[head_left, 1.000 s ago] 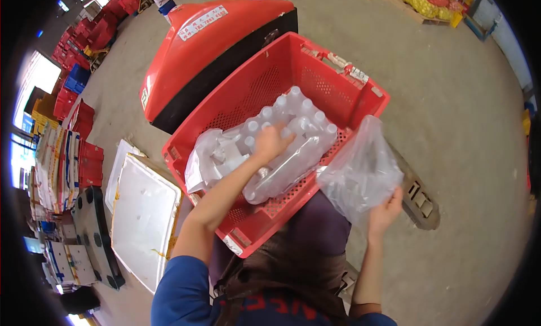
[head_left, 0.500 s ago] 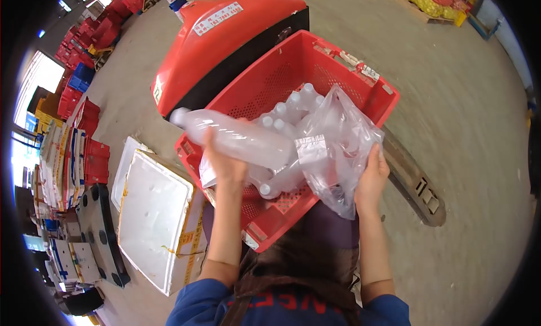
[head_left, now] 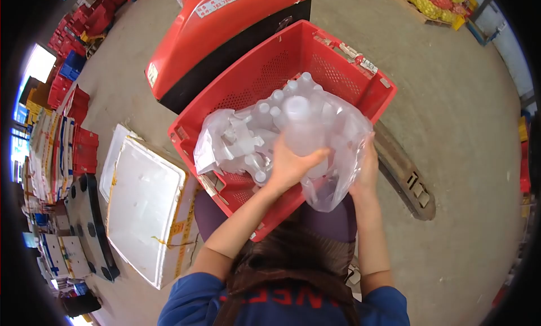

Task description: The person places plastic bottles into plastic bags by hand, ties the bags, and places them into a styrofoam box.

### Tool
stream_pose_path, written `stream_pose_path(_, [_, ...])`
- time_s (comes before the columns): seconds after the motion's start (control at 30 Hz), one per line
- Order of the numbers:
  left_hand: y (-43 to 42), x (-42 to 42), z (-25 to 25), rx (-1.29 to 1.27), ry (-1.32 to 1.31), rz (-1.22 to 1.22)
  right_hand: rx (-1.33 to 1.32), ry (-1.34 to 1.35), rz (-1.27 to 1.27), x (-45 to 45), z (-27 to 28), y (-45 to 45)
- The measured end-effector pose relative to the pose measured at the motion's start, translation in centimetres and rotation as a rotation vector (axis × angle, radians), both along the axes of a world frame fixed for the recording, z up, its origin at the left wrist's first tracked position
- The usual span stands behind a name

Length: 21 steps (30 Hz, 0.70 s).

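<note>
My left hand [head_left: 293,167] is wrapped round a frosted plastic bottle [head_left: 304,126], which stands cap up at the mouth of a clear plastic bag [head_left: 338,173]. My right hand [head_left: 366,165] grips the far right side of that bag. Both are over the right part of a red crate [head_left: 259,58]. Inside the crate, several more bottles [head_left: 264,113] stand or lie in crumpled clear plastic wrap [head_left: 217,135]. The lower part of the held bottle is partly hidden by my fingers and the bag.
A red machine body [head_left: 208,38] stands behind the crate, with a metal fork [head_left: 408,188] to the right. A white foam box [head_left: 146,210] is at the left, near stacked foam boxes [head_left: 48,157]. Sacks [head_left: 428,1] lie at the back right.
The bottle in my left hand has swung from lying sideways at the left to upright beside the bag. The bag has shifted slightly down and left with my right hand still on it.
</note>
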<state>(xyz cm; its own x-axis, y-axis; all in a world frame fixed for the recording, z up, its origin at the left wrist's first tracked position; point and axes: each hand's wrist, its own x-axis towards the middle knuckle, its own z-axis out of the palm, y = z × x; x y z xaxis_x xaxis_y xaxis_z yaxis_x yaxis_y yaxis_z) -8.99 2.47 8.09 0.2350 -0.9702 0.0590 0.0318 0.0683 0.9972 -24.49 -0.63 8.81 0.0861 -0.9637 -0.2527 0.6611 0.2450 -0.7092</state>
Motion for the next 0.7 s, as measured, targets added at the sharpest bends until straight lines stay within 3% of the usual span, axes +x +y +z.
stream_pose_path(0.07, [-0.2,-1.4,1.2,-0.029,-0.196,0.044,-0.022,0.158,0.137,-1.3,0.5,-1.2])
stream_pose_path(0.13, [-0.8,-2.0,0.8,-0.021,-0.260,0.002,-0.068,0.046,0.220,-1.6,1.5,-2.4])
stream_pose_path(0.17, [-0.9,-2.1,1.1,-0.001,-0.337,-0.052,-0.156,0.237,0.275,-1.6,2.0,-2.5])
stream_pose_path(0.2, [-0.9,-1.5,1.4,0.180,-0.343,-0.178,-0.243,0.422,0.337,-1.4,2.6,-2.4])
stream_pose_path(0.23, [-1.0,-1.0,1.7,0.206,-0.331,-0.139,-0.356,0.544,0.385,-1.1,4.1,-2.0])
stream_pose_path(0.3, [-0.4,0.5,1.6,0.092,-0.547,-0.146,-0.510,0.607,0.583,-1.3,3.6,-2.8])
stream_pose_path(0.37, [0.7,3.1,3.4,0.020,-0.721,-0.158,-0.483,0.452,0.743,-0.2,4.0,-3.6])
stream_pose_path(0.5, [6.3,6.8,8.9,0.325,-1.048,0.032,-0.617,0.461,0.961,5.4,4.5,-4.3])
stream_pose_path(0.57, [9.9,8.8,9.6,0.455,-1.064,0.192,-0.825,0.449,1.028,9.9,3.7,-2.7])
stream_pose_path(0.7, [18.5,12.3,10.7,0.825,-1.076,0.230,-0.900,0.517,1.068,16.4,1.0,6.1])
